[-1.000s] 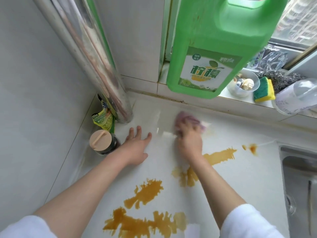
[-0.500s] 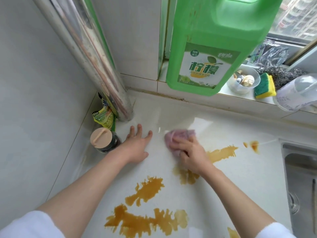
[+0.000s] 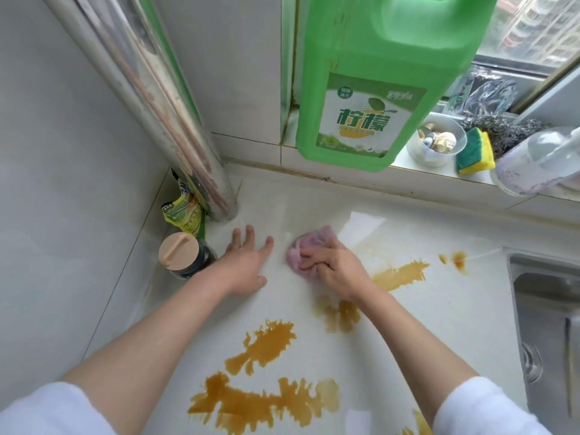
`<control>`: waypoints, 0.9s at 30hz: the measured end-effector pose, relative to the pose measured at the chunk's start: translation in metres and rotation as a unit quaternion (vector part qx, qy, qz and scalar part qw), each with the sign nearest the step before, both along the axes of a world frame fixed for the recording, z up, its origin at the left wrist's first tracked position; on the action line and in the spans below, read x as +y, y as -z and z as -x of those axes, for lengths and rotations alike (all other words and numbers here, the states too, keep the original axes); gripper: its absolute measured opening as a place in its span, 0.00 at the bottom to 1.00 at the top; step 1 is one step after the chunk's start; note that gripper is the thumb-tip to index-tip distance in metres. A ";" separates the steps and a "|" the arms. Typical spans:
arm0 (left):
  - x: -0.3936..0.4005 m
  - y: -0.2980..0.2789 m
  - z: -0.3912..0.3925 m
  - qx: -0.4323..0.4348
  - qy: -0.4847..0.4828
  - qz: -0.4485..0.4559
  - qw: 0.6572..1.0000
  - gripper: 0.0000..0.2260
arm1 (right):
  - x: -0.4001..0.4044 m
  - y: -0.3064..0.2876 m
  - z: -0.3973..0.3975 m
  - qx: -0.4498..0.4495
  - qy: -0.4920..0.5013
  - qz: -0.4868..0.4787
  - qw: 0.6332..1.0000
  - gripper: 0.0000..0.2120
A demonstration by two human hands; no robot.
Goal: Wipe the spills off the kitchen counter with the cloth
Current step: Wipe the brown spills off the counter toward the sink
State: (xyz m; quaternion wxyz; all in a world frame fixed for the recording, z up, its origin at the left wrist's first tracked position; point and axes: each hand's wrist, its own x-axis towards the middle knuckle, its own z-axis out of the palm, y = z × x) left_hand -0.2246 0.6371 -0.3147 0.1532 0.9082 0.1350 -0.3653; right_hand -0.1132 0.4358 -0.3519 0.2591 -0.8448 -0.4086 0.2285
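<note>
A bunched pink cloth [image 3: 309, 246] lies on the white counter [image 3: 455, 309], and my right hand [image 3: 335, 270] grips it with curled fingers, pressing it down. My left hand [image 3: 248, 265] rests flat on the counter just left of the cloth, fingers spread. Brown spills mark the counter: a streak [image 3: 400, 274] right of my right hand, a blotch [image 3: 340, 315] under my right wrist, a patch [image 3: 263, 346] in the middle, a long smear [image 3: 260, 403] near the front, and small drops [image 3: 456, 259] by the sink.
A dark jar with a beige lid [image 3: 180, 254] and a yellow-green packet [image 3: 183, 215] stand by the metal pipe [image 3: 175, 120] at the left wall. A green detergent bottle [image 3: 376, 83], a bowl [image 3: 436, 142] and a sponge [image 3: 475, 152] sit on the sill. The steel sink [image 3: 546, 324] is at right.
My right hand has slid the cloth leftward and nearer to me, from the back of the counter to beside my left hand. The left hand has stayed put.
</note>
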 end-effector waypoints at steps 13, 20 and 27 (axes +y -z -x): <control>-0.020 0.000 -0.021 0.047 -0.024 -0.062 0.997 0.38 | -0.045 -0.002 0.019 0.019 0.028 0.014 0.999 0.22; -0.029 -0.003 -0.029 0.004 -0.060 -0.063 0.996 0.35 | -0.166 -0.011 -0.073 -0.061 0.371 0.087 0.923 0.24; -0.108 0.008 -0.079 -0.085 -0.027 -0.034 0.995 0.25 | -0.132 -0.001 0.010 0.019 0.098 0.038 0.994 0.22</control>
